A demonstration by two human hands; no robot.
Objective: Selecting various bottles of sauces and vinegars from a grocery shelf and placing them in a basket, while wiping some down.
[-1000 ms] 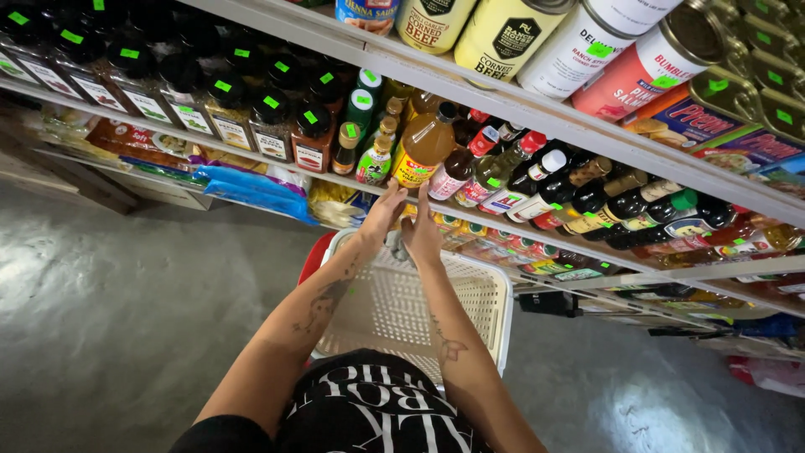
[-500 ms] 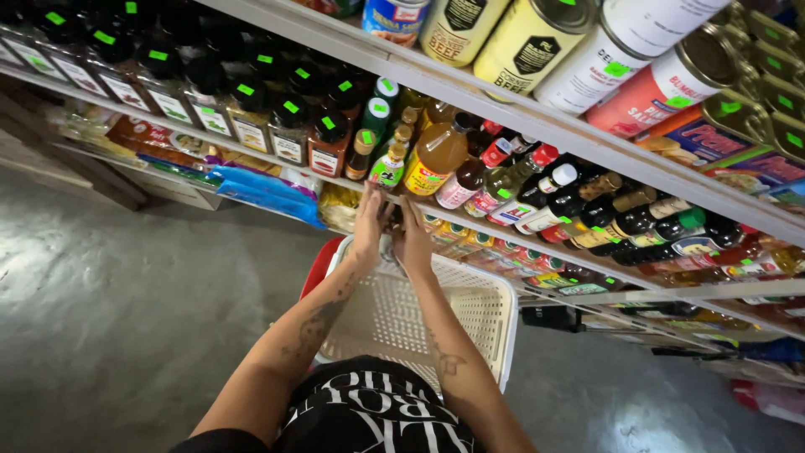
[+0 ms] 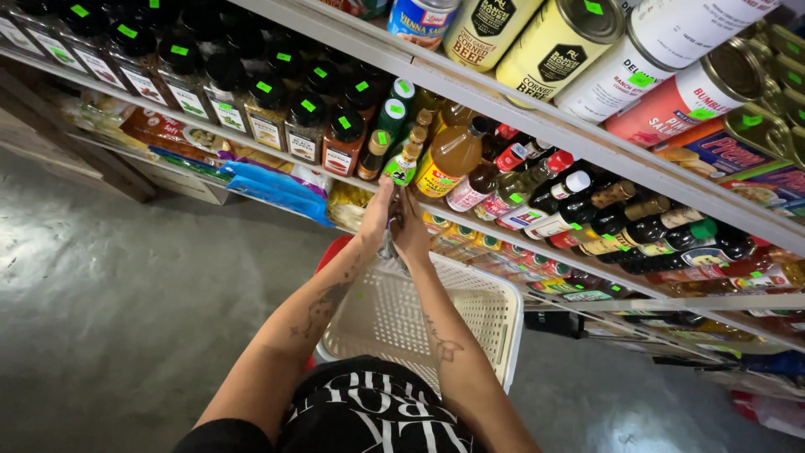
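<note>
The left hand (image 3: 376, 220) and right hand (image 3: 411, 225) are pressed together around a small bottle (image 3: 392, 226), mostly hidden between them. At twelve o'clock stands a green-capped bottle (image 3: 405, 159) on the shelf (image 3: 277, 155); at six o'clock sits the cream basket (image 3: 478, 310).

Cream basket (image 3: 470, 315); spice jars (image 3: 251, 109); tins (image 3: 553, 42).

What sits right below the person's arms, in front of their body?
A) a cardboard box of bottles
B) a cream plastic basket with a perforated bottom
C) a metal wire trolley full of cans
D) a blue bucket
B: a cream plastic basket with a perforated bottom lies under both forearms, while the left hand and right hand reach up toward the shelf edge.
</note>
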